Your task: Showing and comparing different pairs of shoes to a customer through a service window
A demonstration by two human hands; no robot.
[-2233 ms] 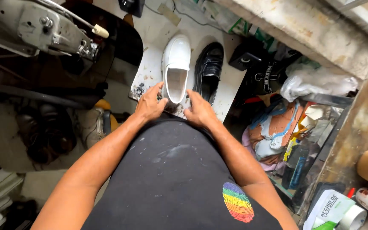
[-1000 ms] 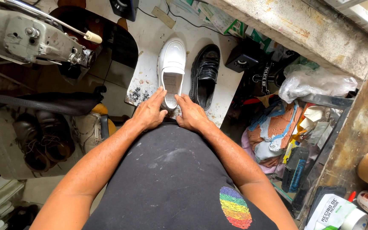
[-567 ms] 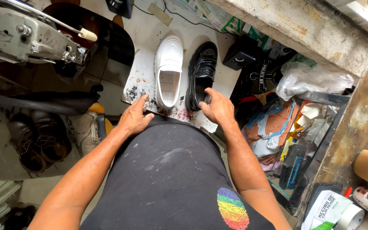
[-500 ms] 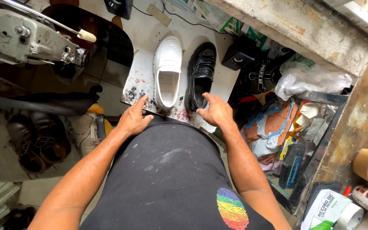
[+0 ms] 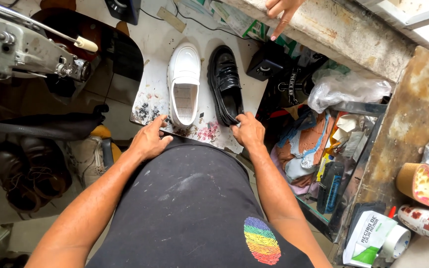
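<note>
Right hand point(image 5: 248, 133) in a finger grip on the heel of the glossy black patent loafer point(image 5: 225, 85); left hand point(image 5: 150, 140) released, fingers spread flat on the paint-stained white surface point(image 5: 150, 101) just beside the heel of the white leather loafer point(image 5: 184, 83). Both shoes already laid side by side, toes pointing away; black one seemingly not yet let go. Two loafers, one of each colour; two own hands; a third hand point(image 5: 283, 9) at the ledge above

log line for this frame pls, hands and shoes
left hand: open, on board edge beside white shoe | right hand: fingers at heel of black shoe | shoes side by side on stained board
</note>
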